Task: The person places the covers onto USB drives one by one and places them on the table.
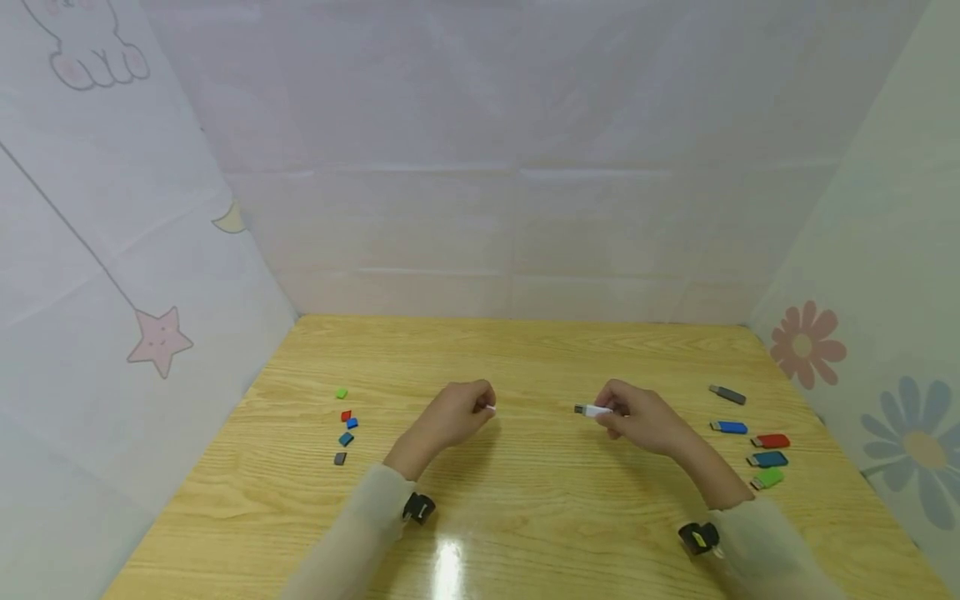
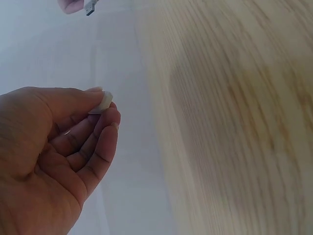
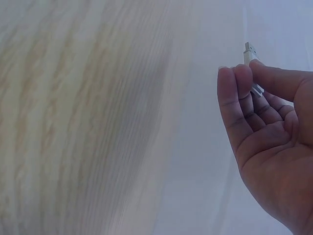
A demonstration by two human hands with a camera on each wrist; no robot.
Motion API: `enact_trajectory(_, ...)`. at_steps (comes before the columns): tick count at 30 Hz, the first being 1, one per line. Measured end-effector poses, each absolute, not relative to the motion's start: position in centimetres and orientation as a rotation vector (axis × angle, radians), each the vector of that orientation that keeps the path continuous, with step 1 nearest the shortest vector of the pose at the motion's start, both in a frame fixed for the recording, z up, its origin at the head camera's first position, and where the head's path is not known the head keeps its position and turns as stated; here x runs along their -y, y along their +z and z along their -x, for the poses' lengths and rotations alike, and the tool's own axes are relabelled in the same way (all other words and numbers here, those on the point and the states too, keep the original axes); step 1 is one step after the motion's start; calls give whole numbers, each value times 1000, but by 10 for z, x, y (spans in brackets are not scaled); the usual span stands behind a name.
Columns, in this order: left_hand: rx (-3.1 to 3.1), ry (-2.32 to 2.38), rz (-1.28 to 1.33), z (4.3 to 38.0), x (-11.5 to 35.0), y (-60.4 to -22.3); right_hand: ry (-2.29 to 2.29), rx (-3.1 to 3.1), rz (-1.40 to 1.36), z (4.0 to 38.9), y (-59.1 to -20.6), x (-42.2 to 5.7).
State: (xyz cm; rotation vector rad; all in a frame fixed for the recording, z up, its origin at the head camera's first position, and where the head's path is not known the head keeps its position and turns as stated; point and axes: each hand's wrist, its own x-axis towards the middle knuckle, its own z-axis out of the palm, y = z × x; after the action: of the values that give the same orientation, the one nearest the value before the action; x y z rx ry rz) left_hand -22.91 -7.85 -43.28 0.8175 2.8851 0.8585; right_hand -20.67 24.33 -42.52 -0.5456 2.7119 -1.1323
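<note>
Left hand [image 1: 454, 414] pinches the small white cap [image 2: 104, 102], right hand [image 1: 642, 417] pinches the white USB stick [image 1: 595, 411], both above the table [image 1: 540, 517] and well apart; cap likeliest to drop, being tiny and held by fingertips alone, should that pinch loosen.

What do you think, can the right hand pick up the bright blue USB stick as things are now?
Probably not directly: the table between the right hand and the bright blue USB stick looks free, but that hand already pinches a white USB stick.
</note>
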Motion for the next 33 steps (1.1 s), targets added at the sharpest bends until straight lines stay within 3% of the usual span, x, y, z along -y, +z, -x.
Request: enact_trajectory(33, -2712, 1050, -804, 221, 54, -426, -1185, -2668, 708, 207, -426, -200)
